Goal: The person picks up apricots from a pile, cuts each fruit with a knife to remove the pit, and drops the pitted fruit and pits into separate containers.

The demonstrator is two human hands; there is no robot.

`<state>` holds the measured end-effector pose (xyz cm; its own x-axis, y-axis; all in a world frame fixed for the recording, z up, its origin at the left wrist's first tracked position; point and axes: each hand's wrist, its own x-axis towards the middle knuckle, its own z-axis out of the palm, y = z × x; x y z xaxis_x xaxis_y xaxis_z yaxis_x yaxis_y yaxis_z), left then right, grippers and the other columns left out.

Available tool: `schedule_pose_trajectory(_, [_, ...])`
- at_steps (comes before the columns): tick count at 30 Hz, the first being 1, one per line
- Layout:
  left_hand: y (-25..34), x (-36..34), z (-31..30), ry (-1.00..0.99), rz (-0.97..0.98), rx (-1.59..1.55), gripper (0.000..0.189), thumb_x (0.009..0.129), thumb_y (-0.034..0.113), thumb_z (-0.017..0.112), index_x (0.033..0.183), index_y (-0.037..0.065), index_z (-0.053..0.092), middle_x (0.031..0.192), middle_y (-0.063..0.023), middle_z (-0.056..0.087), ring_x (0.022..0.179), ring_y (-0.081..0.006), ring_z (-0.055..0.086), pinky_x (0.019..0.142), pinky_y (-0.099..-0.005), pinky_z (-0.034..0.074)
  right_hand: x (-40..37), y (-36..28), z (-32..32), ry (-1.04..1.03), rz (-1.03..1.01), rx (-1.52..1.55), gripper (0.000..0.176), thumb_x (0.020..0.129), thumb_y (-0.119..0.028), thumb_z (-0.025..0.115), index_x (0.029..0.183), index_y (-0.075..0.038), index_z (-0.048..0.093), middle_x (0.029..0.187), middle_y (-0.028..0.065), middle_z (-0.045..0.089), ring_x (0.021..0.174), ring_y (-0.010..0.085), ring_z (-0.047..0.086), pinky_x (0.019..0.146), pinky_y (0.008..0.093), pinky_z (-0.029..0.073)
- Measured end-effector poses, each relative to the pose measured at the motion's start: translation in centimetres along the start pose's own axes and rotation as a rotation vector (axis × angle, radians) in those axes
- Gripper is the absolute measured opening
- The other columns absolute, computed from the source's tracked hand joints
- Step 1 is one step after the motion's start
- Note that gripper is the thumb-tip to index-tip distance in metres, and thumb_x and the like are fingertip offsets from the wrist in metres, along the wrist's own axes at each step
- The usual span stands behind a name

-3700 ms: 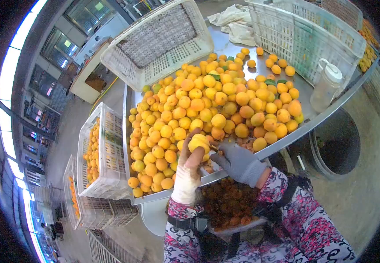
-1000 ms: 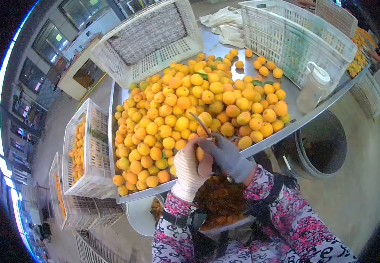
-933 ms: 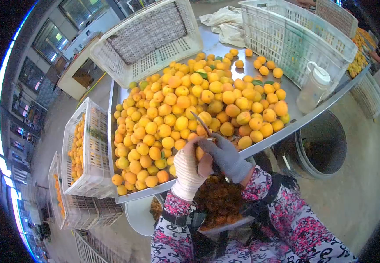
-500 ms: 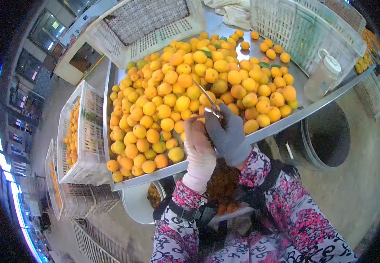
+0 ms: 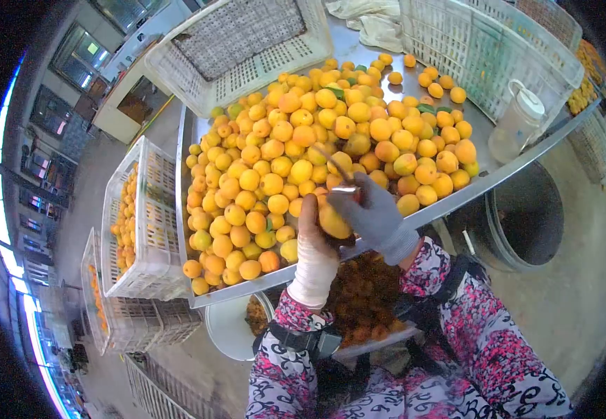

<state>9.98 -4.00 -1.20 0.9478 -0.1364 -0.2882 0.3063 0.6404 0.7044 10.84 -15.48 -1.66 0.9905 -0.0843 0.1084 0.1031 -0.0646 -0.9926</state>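
My left hand (image 5: 315,244), in a pale covering from the wrist up, is closed on a yellow-orange apricot (image 5: 333,221) just over the near edge of the metal table (image 5: 296,271). My right hand (image 5: 381,218) wears a grey glove and grips a small knife (image 5: 342,167). The blade is thin, slightly curved and smeared by motion, pointing up and away over the fruit. Grey fingertips are right at the top of the held apricot. Beyond both hands lies a large heap of apricots (image 5: 268,157) with a few green leaves.
Crates stand at the table's back left (image 5: 275,70) and back right (image 5: 484,63). A white-lidded jug (image 5: 519,122) is at the right. Below are a dark bucket (image 5: 526,216), a white bucket (image 5: 229,328) and a container of fruit pieces (image 5: 366,297). Stacked crates (image 5: 166,241) flank the left.
The apricot now shows clearly between my hands, and my right hand with the knife has shifted slightly right and down. The whole view has shifted a little.
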Motion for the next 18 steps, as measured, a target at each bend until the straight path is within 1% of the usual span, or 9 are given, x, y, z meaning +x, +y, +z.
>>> schedule_pose_trajectory(2, [0.0, -0.1, 0.0, 0.002, 0.029, 0.099, 0.043, 0.092, 0.048, 0.042, 0.112, 0.011, 0.051, 0.095, -0.0036, 0.061, 0.081, -0.0147, 0.061, 0.065, -0.0288, 0.051, -0.2, 0.0, 0.0, -0.017, 0.010, 0.010, 0.047, 0.076, -0.043, 0.068, 0.096, -0.002, 0.056, 0.082, 0.0129, 0.065, 0.076, 0.0258, 0.064, 0.066, 0.0347, 0.049])
schedule_pose_trajectory(4, [0.2, -0.2, 0.4, 0.008, 0.025, 0.176, 0.044, 0.092, 0.049, 0.040, 0.112, 0.011, 0.051, 0.096, -0.0052, 0.061, 0.081, -0.0151, 0.061, 0.066, -0.0279, 0.051, -0.3, -0.1, 0.1, -0.056, 0.026, 0.026, 0.049, 0.074, -0.042, 0.070, 0.098, -0.002, 0.057, 0.087, 0.0136, 0.065, 0.081, 0.0241, 0.064, 0.071, 0.0326, 0.049])
schedule_pose_trajectory(9, [0.3, -0.3, 0.3, 0.002, 0.019, 0.122, 0.053, 0.092, 0.049, 0.038, 0.118, 0.004, 0.049, 0.111, -0.0093, 0.057, 0.100, -0.0180, 0.056, 0.086, -0.0315, 0.046, 0.2, 0.1, -0.5, -0.140, 0.083, 0.156, 0.043, 0.075, -0.036, 0.071, 0.098, -0.002, 0.059, 0.087, 0.0076, 0.065, 0.080, 0.0142, 0.062, 0.071, 0.0284, 0.048])
schedule_pose_trajectory(11, [0.7, 0.3, 0.1, -0.011, 0.024, 0.043, 0.058, 0.090, 0.051, 0.038, 0.120, 0.002, 0.048, 0.111, -0.0108, 0.056, 0.101, -0.0208, 0.056, 0.088, -0.0337, 0.046, 0.1, -1.2, -1.5, -0.178, 0.081, 0.251, 0.040, 0.075, -0.034, 0.071, 0.097, -0.002, 0.059, 0.086, 0.0053, 0.065, 0.079, 0.0109, 0.060, 0.070, 0.0269, 0.048])
schedule_pose_trajectory(12, [0.9, 0.7, -0.3, -0.024, 0.029, -0.039, 0.064, 0.089, 0.053, 0.039, 0.122, -0.001, 0.047, 0.112, -0.0124, 0.056, 0.101, -0.0235, 0.057, 0.089, -0.0359, 0.045, 0.0, -2.2, -2.3, -0.212, 0.161, 0.209, 0.038, 0.076, -0.032, 0.072, 0.096, -0.002, 0.060, 0.087, 0.0040, 0.065, 0.079, 0.0094, 0.059, 0.070, 0.0256, 0.048])
schedule_pose_trajectory(14, [1.1, 2.0, -2.5, -0.024, 0.033, -0.096, 0.063, 0.090, 0.050, 0.037, 0.123, -0.003, 0.046, 0.114, -0.0143, 0.054, 0.103, -0.0248, 0.055, 0.088, -0.0367, 0.046, -0.1, -2.3, -2.9, -0.250, 0.239, 0.170, 0.036, 0.076, -0.030, 0.072, 0.096, -0.002, 0.060, 0.087, 0.0028, 0.064, 0.079, 0.0080, 0.058, 0.069, 0.0244, 0.048])
schedule_pose_trajectory(16, [1.3, 2.3, -4.1, -0.347, -0.121, -0.348, 0.061, 0.091, 0.048, 0.035, 0.122, -0.003, 0.047, 0.111, -0.0142, 0.054, 0.097, -0.0234, 0.055, 0.082, -0.0367, 0.047, -0.1, -1.4, -2.9, -0.384, 0.149, 0.212, 0.035, 0.076, -0.028, 0.072, 0.095, -0.001, 0.060, 0.086, 0.0026, 0.063, 0.079, 0.0074, 0.058, 0.070, 0.0233, 0.048])
schedule_pose_trajectory(17, [1.4, 2.0, -3.6, -0.271, -0.122, -0.312, 0.062, 0.090, 0.049, 0.036, 0.122, -0.003, 0.047, 0.103, -0.0128, 0.056, 0.086, -0.0226, 0.055, 0.074, -0.0344, 0.047, -0.3, -1.6, -2.9, -0.385, 0.150, 0.211, 0.035, 0.076, -0.028, 0.072, 0.095, -0.001, 0.060, 0.086, 0.0026, 0.063, 0.079, 0.0074, 0.058, 0.070, 0.0233, 0.048])
schedule_pose_trajectory(18, [1.5, 1.6, -2.5, -0.271, -0.122, -0.314, 0.062, 0.090, 0.049, 0.036, 0.122, -0.003, 0.047, 0.103, -0.0128, 0.056, 0.086, -0.0226, 0.055, 0.074, -0.0344, 0.047, -0.5, -2.0, -2.9, -0.375, 0.180, 0.227, 0.034, 0.077, -0.027, 0.072, 0.095, -0.001, 0.060, 0.086, 0.0028, 0.063, 0.079, 0.0075, 0.058, 0.070, 0.0229, 0.048])
